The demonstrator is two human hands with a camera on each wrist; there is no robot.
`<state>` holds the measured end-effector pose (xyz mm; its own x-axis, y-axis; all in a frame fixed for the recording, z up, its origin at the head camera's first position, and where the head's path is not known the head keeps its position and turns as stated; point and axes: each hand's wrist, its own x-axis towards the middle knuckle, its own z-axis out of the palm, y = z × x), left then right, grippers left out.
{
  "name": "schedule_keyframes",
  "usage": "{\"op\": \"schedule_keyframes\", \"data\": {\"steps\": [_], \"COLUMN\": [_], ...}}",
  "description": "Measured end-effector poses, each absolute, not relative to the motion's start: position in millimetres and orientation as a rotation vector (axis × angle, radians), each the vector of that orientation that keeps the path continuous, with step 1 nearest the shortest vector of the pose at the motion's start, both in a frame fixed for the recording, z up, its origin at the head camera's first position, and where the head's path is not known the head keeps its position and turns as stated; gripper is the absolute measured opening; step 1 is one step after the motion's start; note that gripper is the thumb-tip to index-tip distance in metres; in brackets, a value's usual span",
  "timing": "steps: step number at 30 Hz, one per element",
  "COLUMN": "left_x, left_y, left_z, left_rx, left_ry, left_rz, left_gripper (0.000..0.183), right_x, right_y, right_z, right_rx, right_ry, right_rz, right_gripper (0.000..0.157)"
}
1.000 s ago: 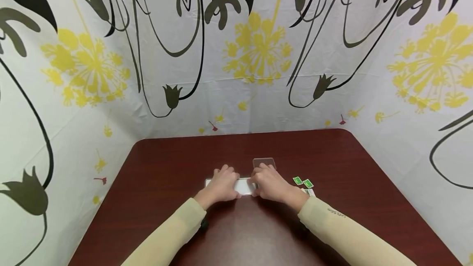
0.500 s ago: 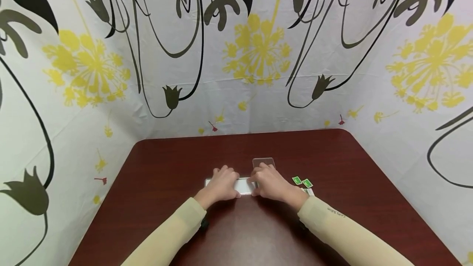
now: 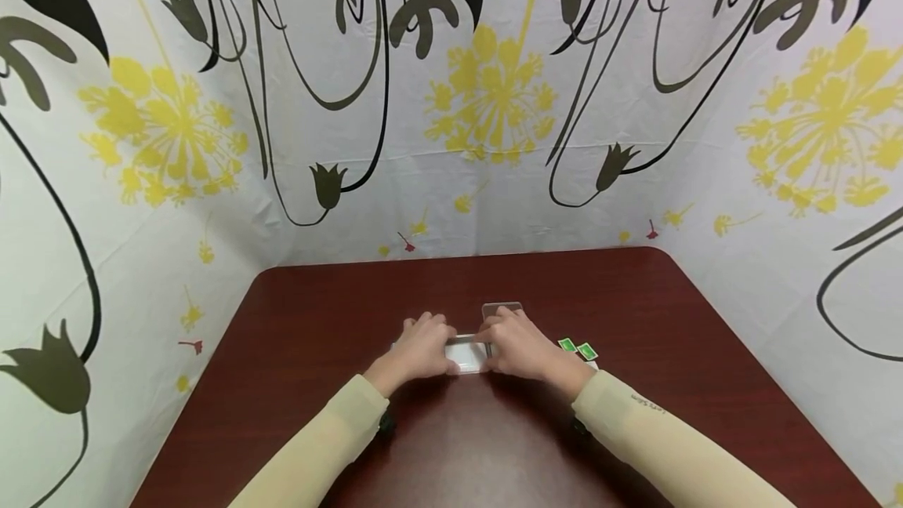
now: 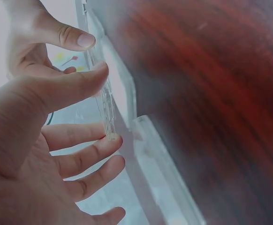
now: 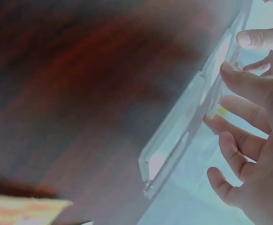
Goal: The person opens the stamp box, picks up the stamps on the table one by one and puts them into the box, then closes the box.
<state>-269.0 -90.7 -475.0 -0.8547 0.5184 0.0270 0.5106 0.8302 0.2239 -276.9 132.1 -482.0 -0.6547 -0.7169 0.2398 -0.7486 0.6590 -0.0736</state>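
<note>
Both hands pinch a thin clear panel (image 3: 468,357) between them near mid-counter (image 3: 437,453). Left hand (image 3: 421,346): thumb on one edge, fingertips on the opposite edge, remaining fingers spread loosely. Right hand (image 3: 518,343): same pinch, spare fingers bent. Hands cover the panel's ends in the head view; only the middle shows.

Beside the panel in the left wrist view, two flat pale clear pieces (image 4: 164,173) lie on the counter; can't tell if the panel touches them. Another clear plate (image 3: 502,307) sits just beyond the right hand, which hides its near part. Two small green cards (image 3: 577,348) lie to the right of that hand; a white scrap (image 3: 593,365) is mostly blocked by the right wrist. Blurred orange-white item (image 5: 24,209) at the right wrist view's corner. Flower-print sheet (image 3: 402,124) surrounds the counter.
</note>
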Motion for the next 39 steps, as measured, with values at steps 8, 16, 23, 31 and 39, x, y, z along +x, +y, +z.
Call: {"op": "schedule_keyframes", "data": {"steps": [8, 16, 23, 31, 39], "left_x": [-276, -285, -297, -312, -329], "left_y": [-99, -107, -108, -107, -107], "left_z": [-462, -454, -446, -448, -459], "left_rx": [0.822, 0.788, 0.756, 0.708, 0.653], "left_ry": [2.962, 2.979, 3.019, 3.019, 3.032], "left_rz": [0.435, 0.481, 0.517, 0.506, 0.5], "left_gripper": [0.056, 0.059, 0.059, 0.06, 0.059], "right_x": [-284, -294, -308, -323, -340], "right_y": [135, 135, 131, 129, 122], "right_z": [-469, -459, -450, -451, -461], "right_rx": [1.195, 1.211, 1.19, 1.17, 1.082], "right_ry": [-2.657, -2.584, -2.57, -2.608, -2.773], "right_rz": [0.249, 0.259, 0.249, 0.253, 0.252], "right_gripper": [0.042, 0.038, 0.034, 0.036, 0.039]}}
